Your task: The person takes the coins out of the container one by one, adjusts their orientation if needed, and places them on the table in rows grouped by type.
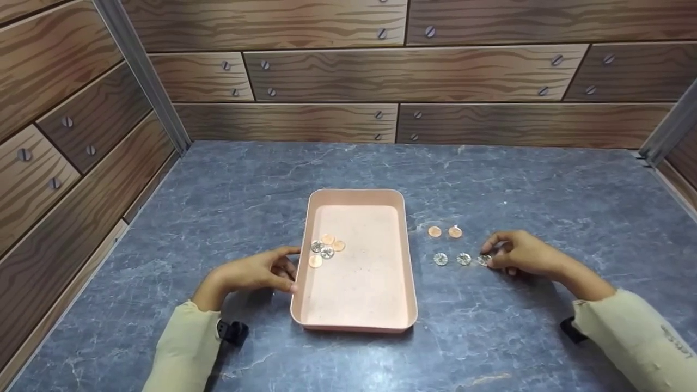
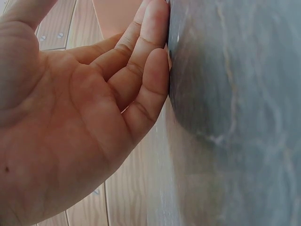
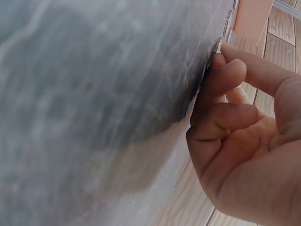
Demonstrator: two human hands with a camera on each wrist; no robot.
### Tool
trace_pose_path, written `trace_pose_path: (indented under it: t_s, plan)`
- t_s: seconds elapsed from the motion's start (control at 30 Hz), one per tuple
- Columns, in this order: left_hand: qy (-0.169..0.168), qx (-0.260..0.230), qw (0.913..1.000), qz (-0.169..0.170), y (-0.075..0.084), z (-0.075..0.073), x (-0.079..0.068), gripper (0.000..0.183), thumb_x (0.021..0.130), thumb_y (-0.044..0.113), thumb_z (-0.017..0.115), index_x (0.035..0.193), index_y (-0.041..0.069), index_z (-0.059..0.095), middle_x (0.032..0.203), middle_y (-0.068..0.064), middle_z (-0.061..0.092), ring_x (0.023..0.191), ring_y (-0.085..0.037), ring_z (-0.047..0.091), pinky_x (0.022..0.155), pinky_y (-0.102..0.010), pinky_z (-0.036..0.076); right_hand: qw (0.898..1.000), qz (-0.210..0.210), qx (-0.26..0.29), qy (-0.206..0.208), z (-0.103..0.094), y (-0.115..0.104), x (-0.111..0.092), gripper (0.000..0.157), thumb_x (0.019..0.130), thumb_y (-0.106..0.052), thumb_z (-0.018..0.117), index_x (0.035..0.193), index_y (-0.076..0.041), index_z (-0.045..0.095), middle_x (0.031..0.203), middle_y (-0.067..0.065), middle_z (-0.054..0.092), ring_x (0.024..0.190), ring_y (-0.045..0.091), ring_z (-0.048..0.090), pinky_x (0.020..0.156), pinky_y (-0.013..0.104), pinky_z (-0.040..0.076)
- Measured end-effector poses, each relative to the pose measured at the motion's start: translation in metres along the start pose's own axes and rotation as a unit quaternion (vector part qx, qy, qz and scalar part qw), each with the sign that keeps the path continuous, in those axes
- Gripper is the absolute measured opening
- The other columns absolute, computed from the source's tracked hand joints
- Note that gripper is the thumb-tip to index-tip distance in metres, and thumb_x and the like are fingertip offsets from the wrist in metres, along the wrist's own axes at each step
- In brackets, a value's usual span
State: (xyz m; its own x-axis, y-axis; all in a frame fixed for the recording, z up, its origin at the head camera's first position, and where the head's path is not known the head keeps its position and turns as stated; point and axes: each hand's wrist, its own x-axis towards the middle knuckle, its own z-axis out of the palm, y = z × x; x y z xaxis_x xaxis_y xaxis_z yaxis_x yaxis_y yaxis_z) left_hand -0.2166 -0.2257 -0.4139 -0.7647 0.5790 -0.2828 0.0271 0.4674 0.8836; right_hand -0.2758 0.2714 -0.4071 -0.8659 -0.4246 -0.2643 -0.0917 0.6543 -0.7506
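A pink rectangular tray (image 1: pixel 359 294) lies on the table in the head view. My left hand (image 1: pixel 250 272) is at its left side, the thumb and index fingertips against the wall; in the left wrist view its relaxed fingers (image 2: pixel 136 70) rest on the tabletop. Inside the tray, towards its left wall, are three copper-coloured coins (image 1: pixel 315 262) and two silver-coloured coins (image 1: pixel 327 252). Right of the tray my right hand (image 1: pixel 523 255) pinches a silver-coloured coin (image 1: pixel 483 260) at table level between thumb and finger. Its other fingers are curled in the right wrist view.
Left of the right hand, two silver-coloured coins (image 1: pixel 440 259) continue the row. Behind them lie two copper-coloured coins (image 1: pixel 455 232). The dark marbled tabletop (image 1: pixel 261 185) is bounded by wood-patterned panels (image 1: pixel 326 122) at the back and sides.
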Motion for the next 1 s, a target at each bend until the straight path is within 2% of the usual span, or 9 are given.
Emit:
trace_pose_path:
  t_s: [0.27, 0.47, 0.63, 0.8, 1.0]
  plan:
    - [0.001, 0.003, 1.0000, -0.001, 0.000, 0.001, 0.000, 0.085, 0.085, 0.015, 0.073, 0.149, -0.007, 0.021, 0.111, -0.018, 0.063, 0.092, -0.011, 0.061, 0.084, -0.021, 0.049, 1.000, 0.006, 0.022, 0.007, -0.013, -0.004, -0.009, 0.044, 0.083, -0.011, 0.070, 0.118, 0.011, 0.053, 0.075, -0.001, 0.064, 0.057, 0.006, 0.052, 0.053, 0.024, 0.047]
    - [-0.004, -0.009, 0.9999, -0.003, -0.001, 0.002, 0.003, 0.086, 0.085, 0.015, 0.074, 0.149, -0.006, 0.020, 0.109, -0.016, 0.063, 0.091, -0.010, 0.061, 0.083, -0.021, 0.049, 0.999, 0.025, 0.015, 0.020, -0.026, -0.010, -0.019, 0.047, 0.087, -0.016, 0.068, 0.123, 0.008, 0.050, 0.076, -0.006, 0.062, 0.058, 0.005, 0.050, 0.050, 0.022, 0.040]
    - [-0.007, -0.019, 0.9998, -0.003, -0.001, 0.002, 0.003, 0.087, 0.085, 0.016, 0.074, 0.149, -0.006, 0.019, 0.109, -0.015, 0.062, 0.090, -0.009, 0.061, 0.082, -0.020, 0.049, 0.999, 0.014, 0.012, 0.032, -0.032, -0.016, -0.025, 0.046, 0.088, -0.019, 0.067, 0.123, 0.005, 0.050, 0.075, -0.006, 0.062, 0.060, 0.007, 0.051, 0.050, 0.023, 0.040]
    - [-0.004, -0.020, 0.9998, -0.005, 0.000, 0.000, 0.001, 0.088, 0.085, 0.015, 0.074, 0.149, -0.006, 0.018, 0.111, -0.018, 0.062, 0.091, -0.010, 0.061, 0.083, -0.021, 0.050, 0.999, 0.002, 0.017, 0.047, -0.033, -0.034, -0.028, 0.043, 0.090, -0.021, 0.066, 0.123, 0.002, 0.051, 0.078, -0.005, 0.064, 0.060, 0.008, 0.052, 0.052, 0.023, 0.042]
    - [-0.003, -0.013, 0.9999, -0.007, 0.000, 0.000, 0.000, 0.088, 0.085, 0.015, 0.074, 0.150, -0.006, 0.018, 0.111, -0.018, 0.062, 0.091, -0.011, 0.061, 0.084, -0.022, 0.050, 0.999, -0.010, 0.026, 0.045, -0.025, -0.060, -0.022, 0.040, 0.091, -0.025, 0.066, 0.121, -0.002, 0.053, 0.081, -0.004, 0.064, 0.061, 0.008, 0.052, 0.053, 0.022, 0.043]
